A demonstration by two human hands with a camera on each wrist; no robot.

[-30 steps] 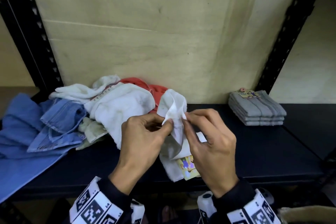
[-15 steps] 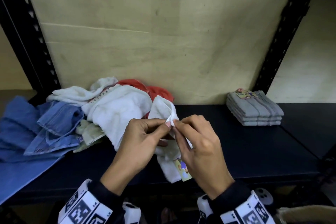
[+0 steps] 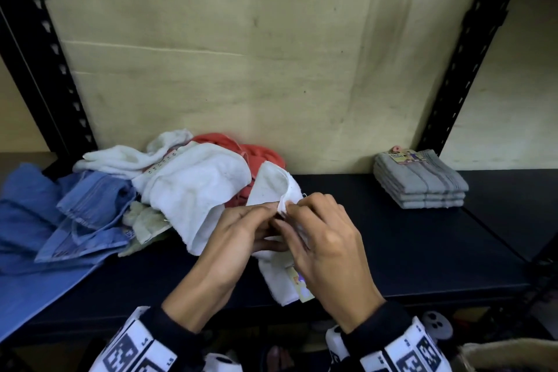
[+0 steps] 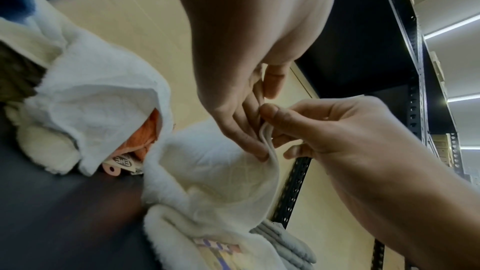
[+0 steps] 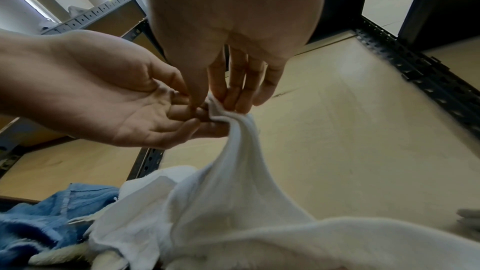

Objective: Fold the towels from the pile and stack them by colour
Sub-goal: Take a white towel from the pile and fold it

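Observation:
Both hands pinch one hem of a small white towel just above the black shelf's front middle. My left hand holds the edge between thumb and fingers, and my right hand pinches it right beside, fingertips almost touching. The towel hangs down between the wrists, with a printed label at its lower end. In the left wrist view the doubled hem runs between the two hands. The right wrist view shows the towel draping down from the pinch. The pile lies to the left.
The pile holds white towels, a red-orange towel, a pale green one and blue towels spilling over the left front edge. A folded grey stack sits at the back right. The shelf has a plywood back and black uprights.
The two hands have come together until their fingertips meet on the towel's hem. The raised flap of the towel has sunk lower and now leans left toward the pile.

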